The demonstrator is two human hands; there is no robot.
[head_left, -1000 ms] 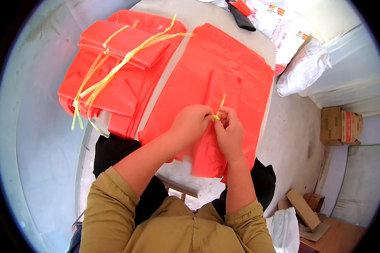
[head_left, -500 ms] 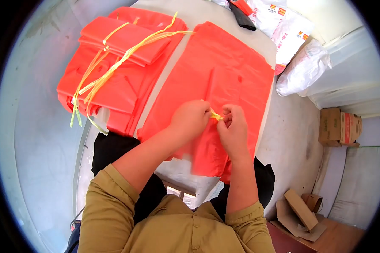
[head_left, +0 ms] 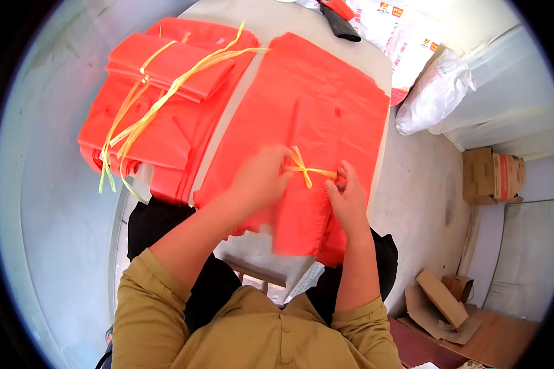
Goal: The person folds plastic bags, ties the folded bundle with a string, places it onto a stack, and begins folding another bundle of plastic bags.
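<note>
A folded bundle of red plastic film or bags [head_left: 305,215] lies in front of me on a larger spread red stack [head_left: 345,92]. Yellow plastic twine [head_left: 300,168] is knotted across the bundle, with loose tails pointing up and down. My left hand [head_left: 261,175], a little blurred, has its fingers closed at the left side of the twine. On the other side, my right hand [head_left: 349,200] pinches the right side with bent fingers. The twine runs nearly straight between both hands, the knot in the middle.
More folded red plastic [head_left: 148,117] is piled at the left, with long yellow strands [head_left: 166,98] over it. White printed sacks [head_left: 406,55] and a bulging white bag [head_left: 437,92] stand beyond the table. Cardboard boxes [head_left: 492,175] and flattened cardboard [head_left: 440,307] are at the right.
My hands have moved apart, left hand leftward and right hand slightly right and down. The knot and its loose tails now show between them. The whole view has shifted slightly.
</note>
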